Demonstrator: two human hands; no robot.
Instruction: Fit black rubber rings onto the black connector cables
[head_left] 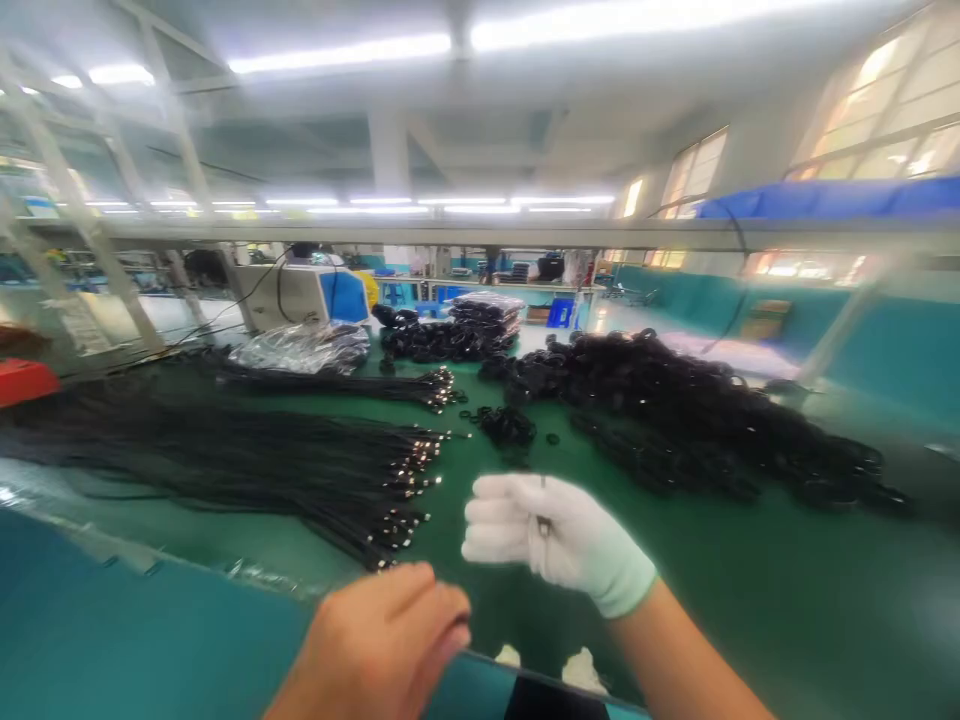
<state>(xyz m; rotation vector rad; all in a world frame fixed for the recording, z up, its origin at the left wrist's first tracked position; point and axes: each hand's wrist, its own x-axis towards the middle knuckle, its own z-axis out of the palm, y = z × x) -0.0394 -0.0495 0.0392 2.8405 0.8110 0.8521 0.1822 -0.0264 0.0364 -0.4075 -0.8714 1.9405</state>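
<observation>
My right hand (559, 540) wears a white glove and is over the green tabletop, its fingers together and pointing left. A small metal-tipped piece (544, 525) shows against the glove, apparently gripped by the thumb; its full shape is blurred. Bare and closed, my left hand (375, 640) is lower and to the left, at the table's front edge. A bit of something dark shows at its fingertips, too small to name. Left of the hands lies a wide bundle of straight black cables (247, 450) with shiny metal ends facing right. Beyond the gloved hand is a small heap of black rings (508, 425).
A large pile of coiled black cables (675, 400) covers the right back of the green table (750, 580). Clear plastic bags (304, 347) and stacked bagged coils (484, 315) are behind. A shelf rail (480, 233) crosses above. White scraps (583, 670) are at the front edge.
</observation>
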